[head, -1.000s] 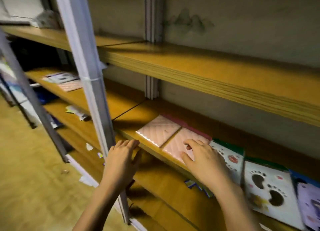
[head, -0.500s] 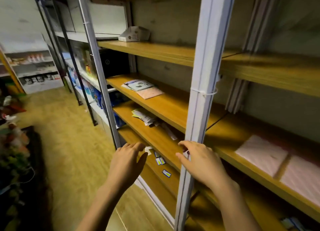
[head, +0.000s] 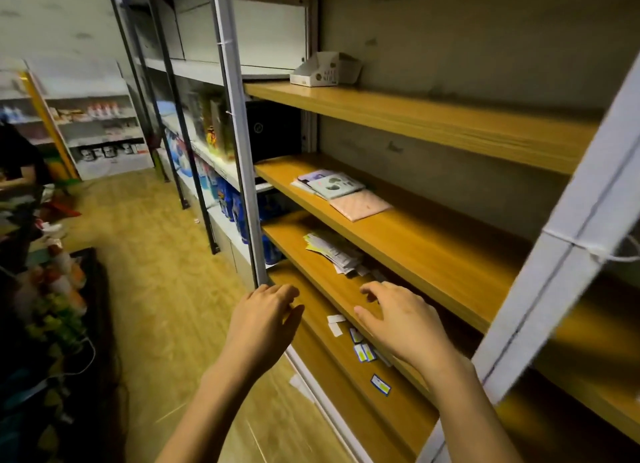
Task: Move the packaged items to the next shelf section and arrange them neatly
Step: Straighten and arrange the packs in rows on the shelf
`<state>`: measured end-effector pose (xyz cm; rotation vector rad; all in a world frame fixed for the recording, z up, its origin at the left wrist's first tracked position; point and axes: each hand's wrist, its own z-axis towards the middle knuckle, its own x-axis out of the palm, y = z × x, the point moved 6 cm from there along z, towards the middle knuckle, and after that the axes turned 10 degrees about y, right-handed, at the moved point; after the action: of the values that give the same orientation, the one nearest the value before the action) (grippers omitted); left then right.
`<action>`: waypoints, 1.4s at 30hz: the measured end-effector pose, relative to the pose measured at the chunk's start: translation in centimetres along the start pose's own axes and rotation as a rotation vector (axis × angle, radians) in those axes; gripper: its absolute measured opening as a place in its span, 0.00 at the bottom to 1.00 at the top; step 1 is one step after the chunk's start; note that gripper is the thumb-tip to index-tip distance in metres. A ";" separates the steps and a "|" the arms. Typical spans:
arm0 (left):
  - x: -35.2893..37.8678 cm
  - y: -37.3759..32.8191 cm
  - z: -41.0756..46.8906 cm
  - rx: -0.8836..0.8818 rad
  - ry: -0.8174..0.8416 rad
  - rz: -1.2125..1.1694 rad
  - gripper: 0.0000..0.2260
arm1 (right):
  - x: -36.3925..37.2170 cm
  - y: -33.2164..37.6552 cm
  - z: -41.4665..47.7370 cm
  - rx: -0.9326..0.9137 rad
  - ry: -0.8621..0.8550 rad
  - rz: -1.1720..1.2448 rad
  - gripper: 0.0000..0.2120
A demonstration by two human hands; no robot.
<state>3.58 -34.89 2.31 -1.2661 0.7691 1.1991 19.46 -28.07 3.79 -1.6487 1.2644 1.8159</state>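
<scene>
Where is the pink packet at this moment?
In the head view, centre, the pink packet lies flat on the wooden shelf one level below the white box, just right of the stack of printed packets.

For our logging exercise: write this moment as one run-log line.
left hand: open, empty | right hand: open, empty | pink packet: on shelf, next to printed packets | phase: nothing held yet

Two hands are counted, left hand (head: 266,320) and right hand (head: 401,324); also one pink packet (head: 360,204), one cardboard display box (head: 322,71) and two white slips (head: 336,318) (the stacked packets (head: 329,183) overlap and are left uncounted).
</scene>
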 end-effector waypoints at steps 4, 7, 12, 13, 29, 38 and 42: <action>0.0 2.7 5.9 0.013 0.030 0.040 0.13 | -0.2 0.5 6.3 -0.003 0.003 -0.013 0.22; -0.1 4.5 11.4 0.038 0.022 0.073 0.14 | -1.0 0.2 11.7 0.023 -0.019 -0.021 0.22; 0.9 7.0 19.6 0.082 0.064 0.087 0.15 | -2.0 -1.4 19.8 0.123 -0.013 0.000 0.23; 1.2 7.7 20.9 0.082 0.065 0.086 0.15 | -2.1 -1.8 21.3 0.149 -0.005 0.004 0.23; 5.0 12.9 39.5 0.293 0.120 -0.086 0.15 | -0.8 -8.0 32.0 0.803 -0.080 0.190 0.40; 5.3 14.4 47.5 0.496 0.220 -0.144 0.12 | 0.4 -6.3 38.2 1.118 -0.121 0.231 0.55; 5.6 14.3 47.6 0.535 0.202 -0.141 0.11 | 0.9 -6.8 38.5 1.165 -0.088 0.209 0.60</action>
<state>-16.90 10.77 2.27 -0.9787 1.0467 0.6902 1.88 6.18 -3.09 -0.7749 1.9358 0.8258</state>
